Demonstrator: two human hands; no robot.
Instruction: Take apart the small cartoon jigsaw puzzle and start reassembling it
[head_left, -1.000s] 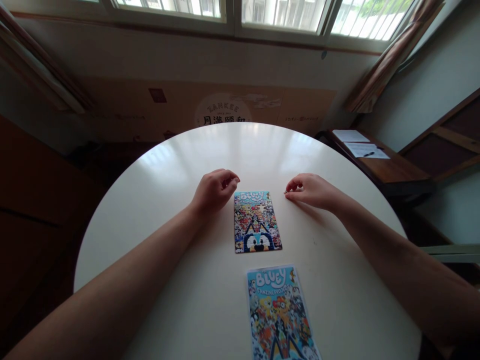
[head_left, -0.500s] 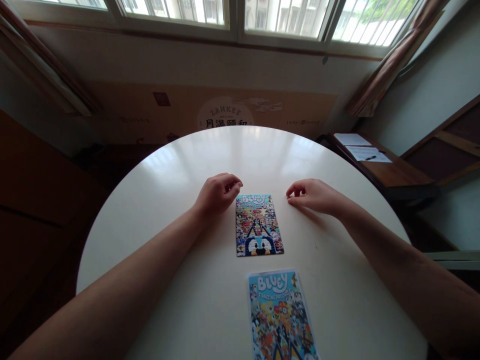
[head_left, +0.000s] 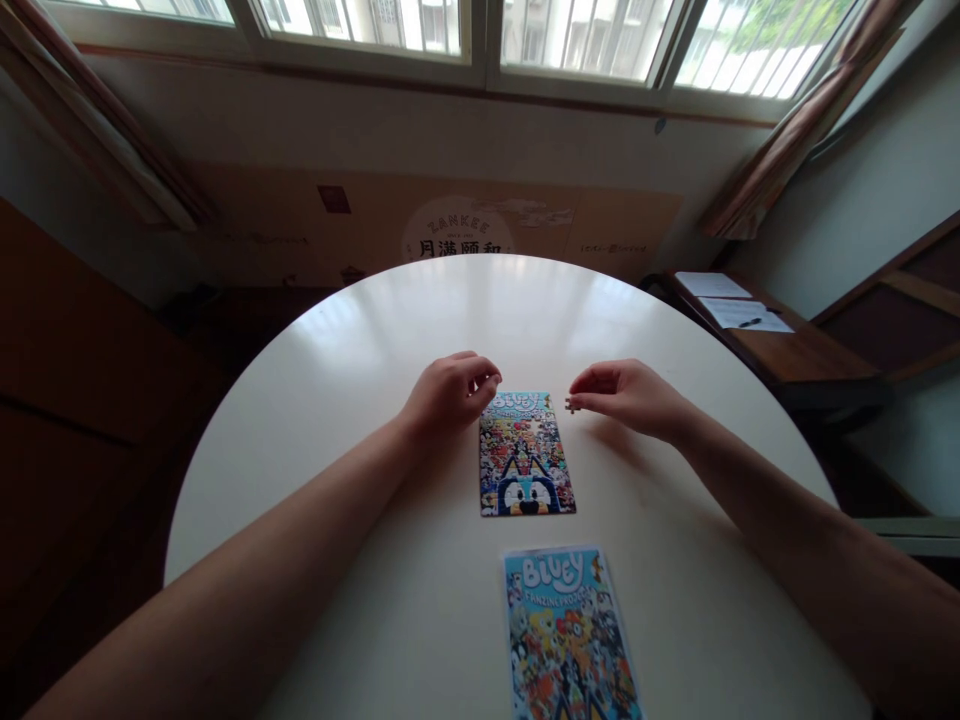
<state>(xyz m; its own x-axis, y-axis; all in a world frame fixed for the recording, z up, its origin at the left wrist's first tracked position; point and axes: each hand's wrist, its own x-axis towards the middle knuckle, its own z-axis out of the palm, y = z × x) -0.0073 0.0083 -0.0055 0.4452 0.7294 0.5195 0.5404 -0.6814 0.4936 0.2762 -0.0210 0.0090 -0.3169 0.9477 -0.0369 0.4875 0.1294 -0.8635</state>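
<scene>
A colourful jigsaw puzzle (head_left: pixel 527 460) with a blue dog face lies flat on the white table, and a light gap shows in its upper right part. My left hand (head_left: pixel 454 393) rests at its upper left corner, fingers curled together; what they hold, if anything, is hidden. Just right of the puzzle, my right hand (head_left: pixel 626 398) pinches a small puzzle piece (head_left: pixel 572 405) between thumb and fingers, a little above the table. Nearer to me lies a printed picture sheet (head_left: pixel 570 635) with matching artwork, cut off by the bottom edge.
The round white table (head_left: pixel 337 330) fills the middle. On the right, a wooden side table (head_left: pixel 799 355) bears papers (head_left: pixel 742 313) and a pen. Windows (head_left: pixel 585 40) and curtains (head_left: pixel 802 130) are beyond.
My right hand has turned slightly, so the piece in its fingers now shows clearly. The whole view has shifted a little, and my left hand remains by the puzzle's upper left corner.
</scene>
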